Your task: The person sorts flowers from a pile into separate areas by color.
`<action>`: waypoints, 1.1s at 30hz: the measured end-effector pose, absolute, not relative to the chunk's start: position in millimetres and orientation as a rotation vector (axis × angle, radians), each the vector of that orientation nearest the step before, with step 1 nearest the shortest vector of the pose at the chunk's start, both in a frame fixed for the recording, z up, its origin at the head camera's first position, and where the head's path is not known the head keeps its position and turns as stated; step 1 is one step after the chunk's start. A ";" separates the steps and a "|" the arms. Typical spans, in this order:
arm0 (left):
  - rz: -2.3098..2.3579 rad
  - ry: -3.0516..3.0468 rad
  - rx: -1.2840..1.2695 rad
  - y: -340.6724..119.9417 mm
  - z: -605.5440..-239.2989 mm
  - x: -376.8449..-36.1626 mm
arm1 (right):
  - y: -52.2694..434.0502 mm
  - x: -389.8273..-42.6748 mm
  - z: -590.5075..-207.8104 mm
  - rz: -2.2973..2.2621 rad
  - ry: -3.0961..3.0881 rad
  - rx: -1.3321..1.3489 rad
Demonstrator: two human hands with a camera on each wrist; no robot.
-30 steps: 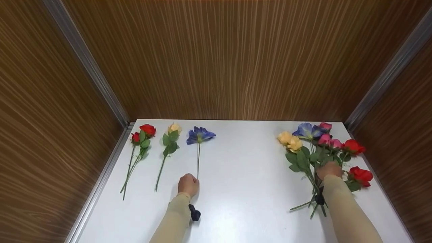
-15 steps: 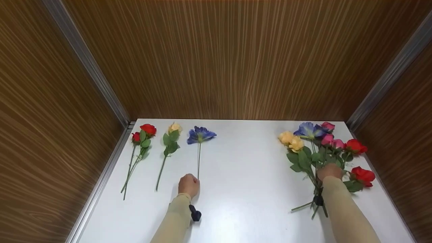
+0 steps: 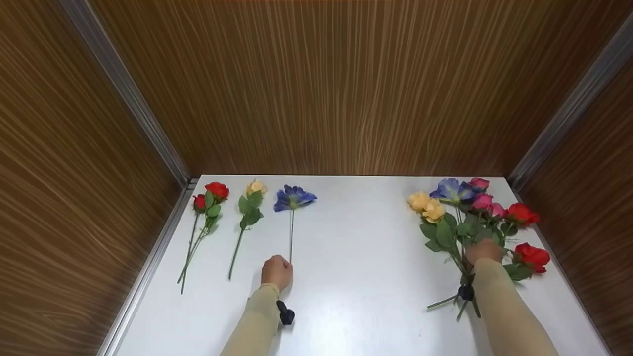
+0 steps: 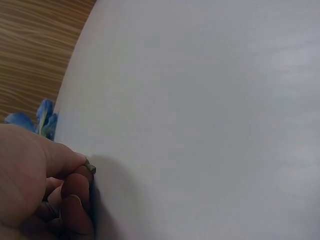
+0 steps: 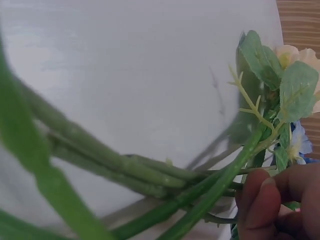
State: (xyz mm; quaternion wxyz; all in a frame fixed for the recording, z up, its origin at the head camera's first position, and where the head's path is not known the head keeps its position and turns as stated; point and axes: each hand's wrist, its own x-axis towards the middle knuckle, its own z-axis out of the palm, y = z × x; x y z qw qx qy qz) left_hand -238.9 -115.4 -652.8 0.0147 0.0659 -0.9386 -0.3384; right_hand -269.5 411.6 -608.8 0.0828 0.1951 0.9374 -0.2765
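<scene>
Shifting slightly right vs. a second ago: pink blooms (image 3: 482,201) in the flower bunch (image 3: 446,233), right side of table (image 3: 356,247). Right hand (image 3: 484,251) pinches its stems. Left hand (image 3: 277,272) unchanged, pinching the near stem end of the single blue flower (image 3: 294,199), left of centre. Reads as bunch-only adjustment; that flower's well apart.
</scene>
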 end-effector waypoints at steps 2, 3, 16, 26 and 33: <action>-1.071 -2.932 0.213 -114.9 -651.2 -239.1 | 411.0 -268.5 -606.8 -0.851 2.804 0.616; -1.080 -2.935 0.216 -114.7 -650.5 -239.3 | 410.8 -268.2 -605.9 -0.869 2.801 0.635; -0.998 -2.954 0.134 -114.1 -650.9 -240.2 | 414.8 -268.0 -592.9 -1.170 2.960 0.767; -0.964 -2.951 0.160 -114.8 -649.7 -243.3 | 413.8 -265.8 -577.8 -1.391 2.933 0.857; -0.949 -2.905 0.133 -117.7 -654.2 -246.0 | 406.2 -264.9 -567.7 -1.439 2.945 0.842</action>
